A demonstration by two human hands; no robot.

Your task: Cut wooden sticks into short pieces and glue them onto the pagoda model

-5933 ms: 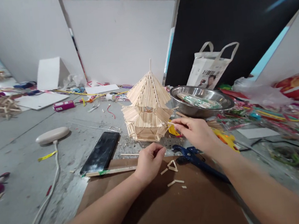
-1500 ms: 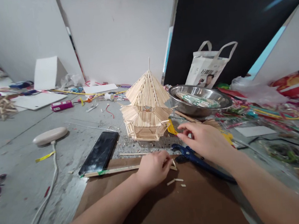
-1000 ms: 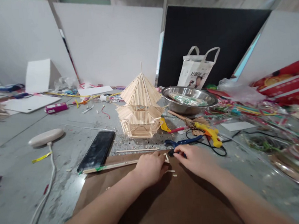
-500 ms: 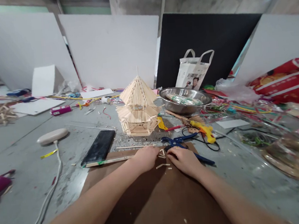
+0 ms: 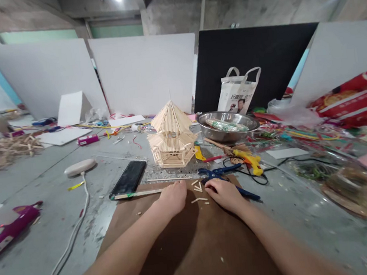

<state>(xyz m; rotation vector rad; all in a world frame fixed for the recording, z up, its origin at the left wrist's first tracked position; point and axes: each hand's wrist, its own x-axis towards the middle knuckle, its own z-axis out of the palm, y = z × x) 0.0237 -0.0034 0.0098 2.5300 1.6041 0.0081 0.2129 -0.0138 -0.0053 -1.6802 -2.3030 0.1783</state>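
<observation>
My left hand (image 5: 174,197) is closed on the brown board (image 5: 194,249), fingers curled under; what is in them is hidden. Thin wooden sticks with green tape (image 5: 143,193) run from the phone's edge to this hand. My right hand (image 5: 224,194) is curled beside the blue pliers (image 5: 249,193) and partly covers them; its fingertips are hidden. Between the hands lie several short cut stick pieces (image 5: 198,188). Straight ahead stands a pagoda model of wooden sticks (image 5: 172,136), with a single thin stick (image 5: 168,179) lying in front of it.
A black phone (image 5: 129,177) and a white corded device (image 5: 80,167) are on the left. On the right lie a yellow glue gun (image 5: 250,161), a steel bowl (image 5: 229,136), a white bag (image 5: 236,93) and plastic clutter. Purple tools (image 5: 12,229) and a stick pile (image 5: 6,151) sit far left.
The camera view has tipped up and turned slightly left. My left hand has drawn leftward, away from the cut pieces, uncovering more of them. My right hand stays beside the pliers.
</observation>
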